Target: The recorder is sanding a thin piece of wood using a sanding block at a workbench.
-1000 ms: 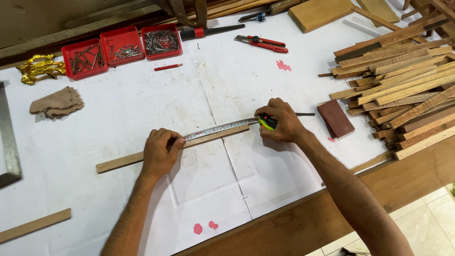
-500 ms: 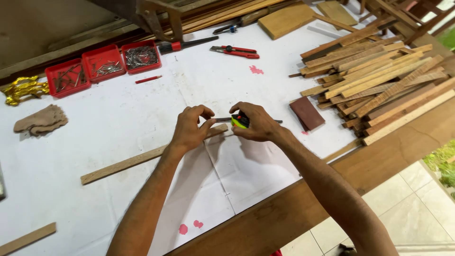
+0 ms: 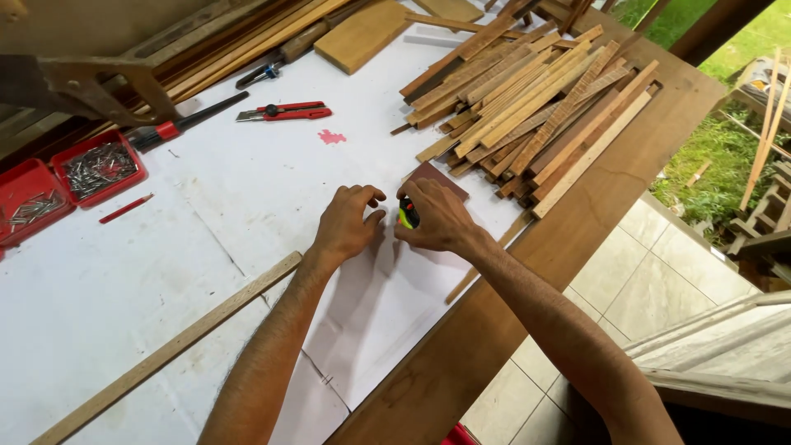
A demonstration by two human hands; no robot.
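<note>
Lower left to centre: long wood strip [image 3: 165, 354] lies diagonally on the white sheet. Left hand [image 3: 346, 227] rests on its upper end, fingers curled, nothing gripped. Just right, right hand [image 3: 437, 221] closed around a yellow-green tape measure [image 3: 406, 216]; hands nearly touching. Risk: a snapping blade could nip a finger; strip looks free to slide.

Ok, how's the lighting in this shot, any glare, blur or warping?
Head view: even daylight, soft shadows under the left hand and right hand; grass outside is brighter but not washed out; no glare on the white tabletop; sharp overall; wide-angle bends the edges.
</note>
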